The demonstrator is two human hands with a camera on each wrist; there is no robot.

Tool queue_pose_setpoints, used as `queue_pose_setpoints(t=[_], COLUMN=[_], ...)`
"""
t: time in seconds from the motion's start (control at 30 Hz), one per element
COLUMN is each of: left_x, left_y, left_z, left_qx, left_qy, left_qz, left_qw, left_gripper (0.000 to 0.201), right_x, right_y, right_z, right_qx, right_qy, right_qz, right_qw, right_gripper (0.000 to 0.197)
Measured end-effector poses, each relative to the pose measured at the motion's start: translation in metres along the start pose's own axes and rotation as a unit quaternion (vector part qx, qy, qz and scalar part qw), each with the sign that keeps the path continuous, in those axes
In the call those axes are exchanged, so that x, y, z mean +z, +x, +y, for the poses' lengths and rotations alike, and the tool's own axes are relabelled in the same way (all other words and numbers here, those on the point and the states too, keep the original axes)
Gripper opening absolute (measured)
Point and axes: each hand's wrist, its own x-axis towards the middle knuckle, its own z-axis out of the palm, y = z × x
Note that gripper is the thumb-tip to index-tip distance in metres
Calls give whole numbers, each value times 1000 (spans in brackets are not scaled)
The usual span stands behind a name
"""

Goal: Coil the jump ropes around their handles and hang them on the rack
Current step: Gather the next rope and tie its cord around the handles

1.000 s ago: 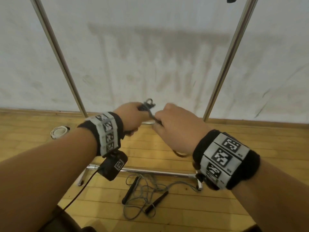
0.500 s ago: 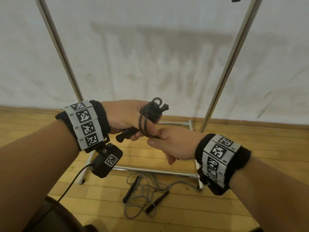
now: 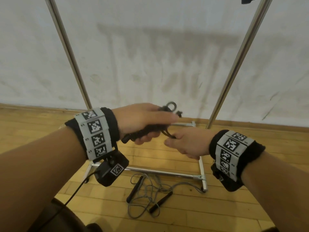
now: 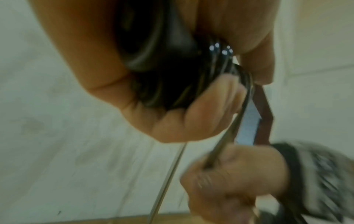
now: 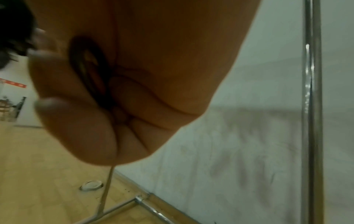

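My left hand grips the black handles of a dark jump rope, with its cord coiled around them; a small loop sticks up past the fingers. In the left wrist view the coil fills the fist. My right hand, just below and to the right, pinches the cord's loose end, which runs taut up to the coil. The right wrist view shows a loop of cord in that palm. A second jump rope with grey cord and black handles lies tangled on the floor by the rack's base.
The chrome rack has two uprights and a base frame on the wooden floor, close to a white wall. A small white ring lies on the floor to the left. A dark object hangs at the top right.
Both hands have shifted right and slightly down. My right hand went from over the coil to below it, pulling the cord's end down and to the right. The left hand kept hold of the handles.
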Motion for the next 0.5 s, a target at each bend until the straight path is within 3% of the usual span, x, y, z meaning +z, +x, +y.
queue_pose_setpoints(t=[0.07, 0.17, 0.23, 0.27, 0.37, 0.43, 0.5], left_x=[21, 49, 57, 58, 50, 43, 40], left_y=[8, 25, 34, 37, 41, 43, 45], left_z=[-5, -14, -19, -19, -23, -28, -31], left_qx=[-36, -115, -144, -159, -194, -185, -179], left_qy=[154, 417, 496, 498, 388, 292, 226], left_qz=[-29, -28, -11, -6, 38, 66, 78], left_qw=[987, 901, 856, 852, 900, 936, 954], left_gripper=[26, 36, 43, 43, 35, 27, 24], right_x=[-9, -15, -14, -14, -18, -22, -26], right_y=[-1, 0, 4, 5, 1, -5, -11], right_z=[2, -5, -12, -15, -19, -19, -14], right_qx=[-7, -4, -16, -21, -33, -43, -49], right_qy=[-78, -191, -261, -292, -296, -271, -232], right_qz=[27, 63, 85, 105, 151, 161, 162], right_qw=[997, 979, 961, 950, 943, 948, 958], right_gripper=[16, 24, 23, 19, 16, 8, 11])
